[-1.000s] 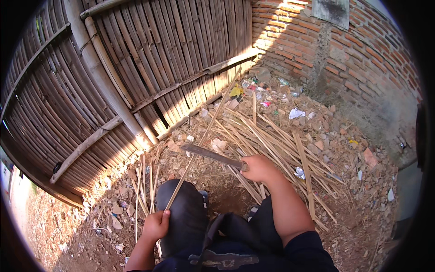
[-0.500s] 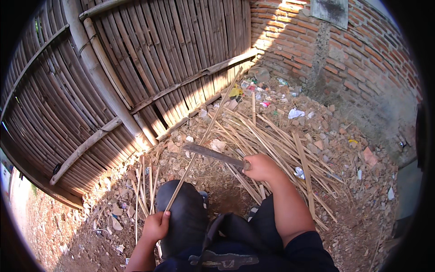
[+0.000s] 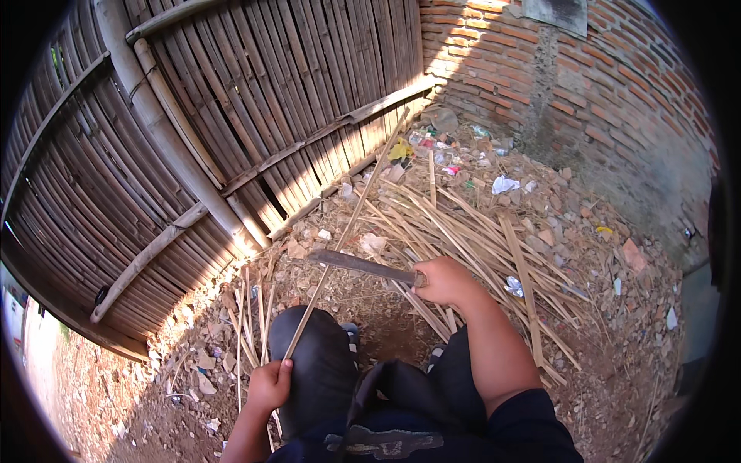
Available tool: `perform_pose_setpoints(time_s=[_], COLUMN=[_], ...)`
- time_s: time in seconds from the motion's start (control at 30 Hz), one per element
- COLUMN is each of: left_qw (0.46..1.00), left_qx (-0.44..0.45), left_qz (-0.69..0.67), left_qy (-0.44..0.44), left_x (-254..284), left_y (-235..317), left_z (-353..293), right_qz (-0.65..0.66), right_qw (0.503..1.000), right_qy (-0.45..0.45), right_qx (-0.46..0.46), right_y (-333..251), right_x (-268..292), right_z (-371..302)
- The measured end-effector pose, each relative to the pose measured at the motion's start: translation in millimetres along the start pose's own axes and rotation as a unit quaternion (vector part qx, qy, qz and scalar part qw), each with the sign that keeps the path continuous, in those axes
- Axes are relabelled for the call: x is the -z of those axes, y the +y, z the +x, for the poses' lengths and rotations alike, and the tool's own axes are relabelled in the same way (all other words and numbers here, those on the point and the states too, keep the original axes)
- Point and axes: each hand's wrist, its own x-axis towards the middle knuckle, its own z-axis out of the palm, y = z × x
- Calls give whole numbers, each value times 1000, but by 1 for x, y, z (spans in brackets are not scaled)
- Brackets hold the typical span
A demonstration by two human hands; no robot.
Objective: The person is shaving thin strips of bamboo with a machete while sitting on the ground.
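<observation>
My left hand (image 3: 269, 384) is closed around the near end of a long bamboo strip (image 3: 356, 214), beside my left knee. The strip slants up and away to the right, passing over that knee toward the foot of the bamboo wall. In my right hand (image 3: 445, 281) is the handle of a machete (image 3: 363, 264), held in front of my knees. Its dark blade points left and crosses the strip, its tip just past it. From this view I cannot tell how firmly the blade touches the strip.
A pile of bamboo strips (image 3: 455, 230) lies on the rubble ahead and right. More thin strips (image 3: 253, 312) lie by my left knee. A bamboo slat wall (image 3: 262, 85) rises at left, a brick wall (image 3: 502, 69) at the back right. Litter such as white plastic (image 3: 505, 184) is scattered about.
The machete and my right hand have shifted very slightly, the blade still across the strip. My left hand keeps its grip. The whole view has moved a little.
</observation>
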Motion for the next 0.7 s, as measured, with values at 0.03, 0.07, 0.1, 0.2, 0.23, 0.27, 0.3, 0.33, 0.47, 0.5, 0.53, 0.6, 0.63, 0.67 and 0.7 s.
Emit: perform_pose_setpoints(time_s=[0.03, 0.07, 0.1, 0.2, 0.23, 0.27, 0.3, 0.33, 0.47, 0.5, 0.53, 0.6, 0.63, 0.67, 0.7], left_qw=[1000, 1000, 1000, 1000, 999, 999, 999, 999, 1000, 1000, 1000, 1000, 1000, 1000, 1000], left_qx=[-2, -10, -17, -27, -27, -30, -33, -33, -8, -4, -4, -4, -5, -8, -11], left_qz=[-1, 0, 0, 10, 13, 4, -6, -4, -4, -5, -4, -13, -13, -11, -10], left_qy=[-1, 1, 3, 12, 11, 11, 10, 9, 1, 1, 0, 0, 0, 5, 10], left_x=[-1, -1, -2, -3, -2, -2, -1, -2, 0, 0, 0, 0, 0, -2, -2], left_y=[-2, -5, -7, -6, -5, -4, -3, -3, -3, -3, -2, -1, -1, -3, -4], left_z=[1, 0, 0, 0, -1, 0, 0, 0, -1, -1, -1, -1, 0, 0, -1], right_qz=[2, -1, 0, 8, -15, -38, -36, -49, -55, -46, -45, -28, -28, -22, -16], right_qw=[999, 999, 999, 999, 999, 998, 998, 996, 994, 994, 994, 998, 998, 999, 1000], right_qy=[43, 36, 35, -25, -39, -54, -55, -71, -87, -86, -87, -48, -48, -31, -14], right_qx=[-13, -13, -13, -31, -7, 16, 15, 29, 43, 39, 39, 23, 22, 13, 3], right_y=[6, 2, -4, -23, -26, -30, -35, -40, -39, -37, -32, -20, -15, -12, -10], right_x=[-2, 2, 4, 5, -1, -6, -8, -10, -13, -11, -12, -10, -8, -5, -3], right_z=[0, 1, 0, -3, -3, -2, -2, -2, -1, -1, -1, -1, -1, -1, -1])
